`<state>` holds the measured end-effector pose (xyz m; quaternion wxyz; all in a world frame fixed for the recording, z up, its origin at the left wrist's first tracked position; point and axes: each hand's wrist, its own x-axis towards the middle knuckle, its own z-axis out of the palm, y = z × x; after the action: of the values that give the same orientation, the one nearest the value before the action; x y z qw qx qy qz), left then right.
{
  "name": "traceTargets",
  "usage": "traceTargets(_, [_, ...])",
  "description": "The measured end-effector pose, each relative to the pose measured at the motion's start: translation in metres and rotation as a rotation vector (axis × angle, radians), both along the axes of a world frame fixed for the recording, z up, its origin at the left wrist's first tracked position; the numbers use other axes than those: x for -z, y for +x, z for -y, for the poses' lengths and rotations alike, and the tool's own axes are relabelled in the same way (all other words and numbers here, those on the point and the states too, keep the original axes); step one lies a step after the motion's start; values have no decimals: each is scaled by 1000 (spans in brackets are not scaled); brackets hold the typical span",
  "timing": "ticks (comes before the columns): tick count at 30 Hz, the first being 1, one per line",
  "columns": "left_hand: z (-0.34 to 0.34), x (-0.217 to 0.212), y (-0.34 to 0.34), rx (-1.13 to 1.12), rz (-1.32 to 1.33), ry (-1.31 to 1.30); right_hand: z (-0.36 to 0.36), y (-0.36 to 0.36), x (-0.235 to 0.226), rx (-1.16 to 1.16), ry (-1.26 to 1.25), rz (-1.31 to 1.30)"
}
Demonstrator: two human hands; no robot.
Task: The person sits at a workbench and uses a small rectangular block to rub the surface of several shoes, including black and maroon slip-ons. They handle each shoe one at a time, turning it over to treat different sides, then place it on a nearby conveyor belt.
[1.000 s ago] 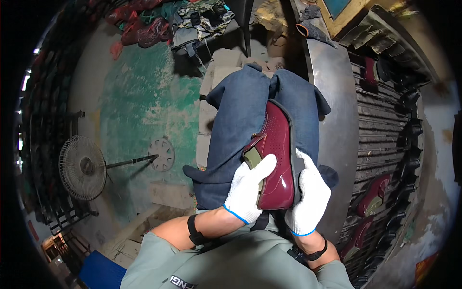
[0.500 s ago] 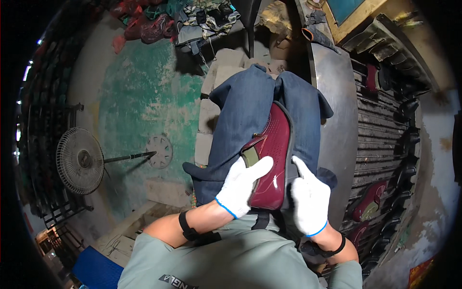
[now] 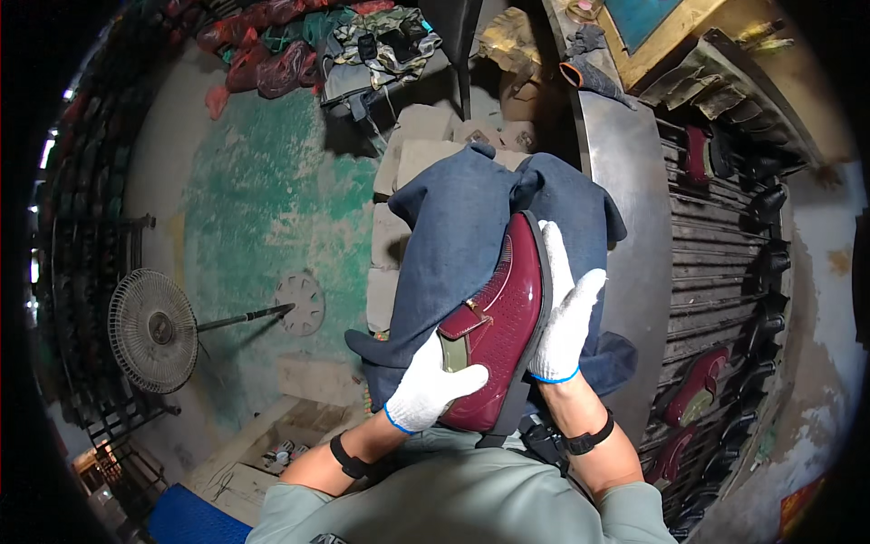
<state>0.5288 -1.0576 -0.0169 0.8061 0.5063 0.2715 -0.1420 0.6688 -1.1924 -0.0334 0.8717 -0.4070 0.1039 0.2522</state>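
Observation:
A glossy dark red shoe (image 3: 494, 340) with a perforated side, a small metal buckle and a black sole lies tilted over my lap, its toe pointing away from me. Around its heel end, my left hand (image 3: 430, 384), in a white knit glove, grips the shoe with the thumb laid over the red side. The fingers of that hand are partly hidden by the shoe. Along the sole's right side rests my right hand (image 3: 569, 317), gloved in white too, its fingers stretched forward and the thumb apart. Greenish lining (image 3: 455, 354) shows at the shoe's opening.
To my right runs a metal ledge (image 3: 630, 236), then a slatted rack (image 3: 702, 272) with more red shoes (image 3: 696, 385). A standing fan (image 3: 154, 330) is at the left. Ahead are a cloth-covered chair (image 3: 385, 45) and red plastic bags (image 3: 285, 71).
My right hand has gone from a pointing pose beside the heel to lying stretched along the sole. The shoe has turned onto its side, showing more sole, and shifted slightly toward me.

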Motion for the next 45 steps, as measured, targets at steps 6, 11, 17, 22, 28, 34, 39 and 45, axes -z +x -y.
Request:
traceTargets(6, [-8, -13, 13, 89, -27, 75, -8, -3, 17, -51, -95, 117])
traceTargets(11, [-8, -20, 26, 116, 48, 250, 3, 5, 25, -130, -112, 216])
traceTargets(17, [8, 1, 23, -90, -38, -56, -2, 17, 5, -91, -21, -17])
traceTargets(22, [15, -18, 37, -152, -40, 26, 24, 10, -1, -202, 24, -15])
traceTargets(28, [56, -42, 29, 144, 320, 900, 68, -24, -37, -337, -416, 306])
traceTargets(34, [32, -57, 59, 122, 631, 808, 96, -8, -2, -160, 365, -332])
traceTargets(39, [21, -30, 119, -54, 518, 512, 99, -8, 0, -238, 747, -408])
traceTargets(45, [16, 44, 159, 53, 655, 849, 100, -7, 22, -338, 799, -494])
